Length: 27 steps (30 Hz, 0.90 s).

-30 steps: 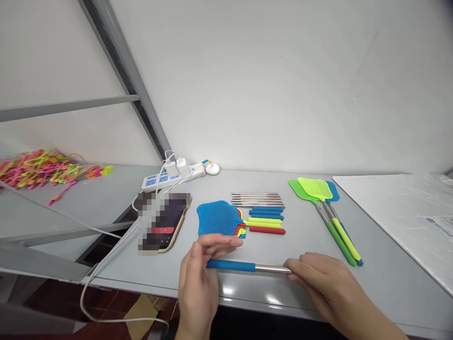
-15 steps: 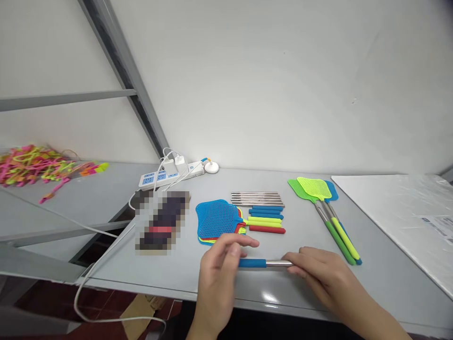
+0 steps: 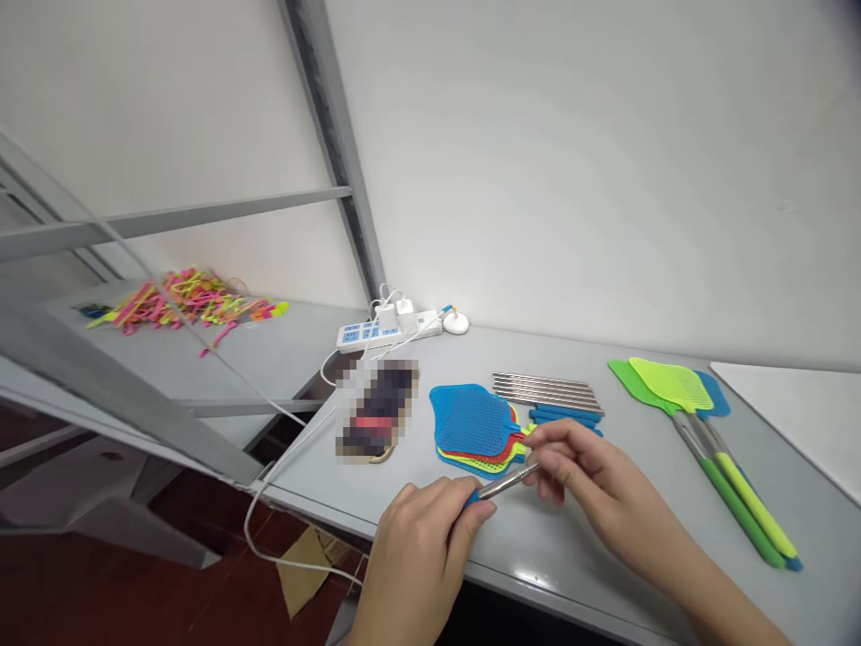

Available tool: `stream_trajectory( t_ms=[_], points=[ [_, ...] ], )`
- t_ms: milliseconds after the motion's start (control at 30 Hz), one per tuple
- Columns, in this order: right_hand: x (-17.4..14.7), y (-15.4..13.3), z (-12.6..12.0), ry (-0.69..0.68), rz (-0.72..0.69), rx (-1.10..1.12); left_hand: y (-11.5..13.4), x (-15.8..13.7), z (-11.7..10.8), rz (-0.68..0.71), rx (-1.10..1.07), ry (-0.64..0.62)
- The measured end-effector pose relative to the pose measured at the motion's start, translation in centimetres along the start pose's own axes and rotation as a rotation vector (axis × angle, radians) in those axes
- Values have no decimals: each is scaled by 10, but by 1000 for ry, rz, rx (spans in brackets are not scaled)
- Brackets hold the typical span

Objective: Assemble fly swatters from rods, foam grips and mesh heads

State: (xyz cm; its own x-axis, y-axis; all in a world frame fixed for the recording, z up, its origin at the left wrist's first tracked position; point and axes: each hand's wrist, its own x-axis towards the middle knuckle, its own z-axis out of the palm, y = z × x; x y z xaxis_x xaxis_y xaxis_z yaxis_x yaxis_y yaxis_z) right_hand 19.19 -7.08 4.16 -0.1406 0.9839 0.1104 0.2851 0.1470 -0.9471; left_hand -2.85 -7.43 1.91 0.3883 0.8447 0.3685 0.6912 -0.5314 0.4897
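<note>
My left hand (image 3: 423, 547) is closed around the blue grip of a fly swatter handle (image 3: 508, 482). Its bare metal rod slants up to the right, where the fingertips of my right hand (image 3: 585, 471) pinch the far end; that tip is hidden. Just beyond lies a stack of loose fly swatter heads (image 3: 471, 422), a blue one on top with red and yellow under it. Behind my right hand are several metal rods (image 3: 548, 392) in a row and blue grips (image 3: 565, 414), partly covered by the hand. Three whole fly swatters (image 3: 673, 386), green, yellow and blue, lie overlapping at right.
A phone-like blurred object (image 3: 380, 408) lies left of the heads. Behind it stands a power strip (image 3: 350, 336) with chargers and a white round puck (image 3: 456, 322). A white cable (image 3: 248, 529) hangs over the table edge. A white sheet (image 3: 807, 413) lies at right, a colourful pile (image 3: 181, 301) far left.
My left hand has closed over the blue grip, turning knuckles up. My right hand now pinches the rod end from above, and the handle has tilted. The view has swung left.
</note>
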Motion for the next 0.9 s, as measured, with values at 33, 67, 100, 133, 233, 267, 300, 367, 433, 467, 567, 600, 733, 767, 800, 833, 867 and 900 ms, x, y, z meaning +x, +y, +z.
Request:
stream_trajectory(
  t_ms=[33,67,100,133,233,267,300,367,433,467,567,600,733,767,800,833,867,900],
  points=[
    [3,-2,6,13,50,88,-4,-3,-2,-26,5,17],
    [6,-2,12,34,83,155,-7,-6,-3,-48,4,28],
    [8,-3,18,51,103,204,-10,-8,-4,-63,2,35],
    [9,-3,22,65,117,239,-13,-9,-5,-72,0,44],
    [14,-5,31,104,146,282,-17,-11,-5,-81,-2,78],
    [15,-7,33,107,151,280,-18,-11,-5,-85,-6,90],
    [17,-9,34,103,152,269,-18,-12,-6,-94,-15,103],
    [21,-14,33,85,136,203,-19,-12,-8,-134,-52,125],
    [27,-16,27,91,100,73,-20,-12,-11,-206,-87,168],
    [31,-15,24,112,78,-17,-21,-12,-12,-253,-95,206],
    [47,0,14,180,12,-343,-23,-12,-15,-374,-106,333],
    [54,7,12,181,-16,-461,-24,-12,-15,-395,-119,362],
    [73,33,16,102,-122,-844,-26,-12,-10,-402,-196,409],
    [75,36,19,77,-129,-896,-27,-12,-8,-399,-203,424],
    [77,38,22,58,-129,-927,-27,-12,-7,-398,-204,439],
    [77,39,25,41,-127,-943,-27,-12,-7,-398,-201,454],
    [77,38,28,25,-128,-948,-28,-12,-6,-400,-199,468],
    [77,37,30,11,-131,-947,-28,-12,-6,-401,-199,481]
  ],
)
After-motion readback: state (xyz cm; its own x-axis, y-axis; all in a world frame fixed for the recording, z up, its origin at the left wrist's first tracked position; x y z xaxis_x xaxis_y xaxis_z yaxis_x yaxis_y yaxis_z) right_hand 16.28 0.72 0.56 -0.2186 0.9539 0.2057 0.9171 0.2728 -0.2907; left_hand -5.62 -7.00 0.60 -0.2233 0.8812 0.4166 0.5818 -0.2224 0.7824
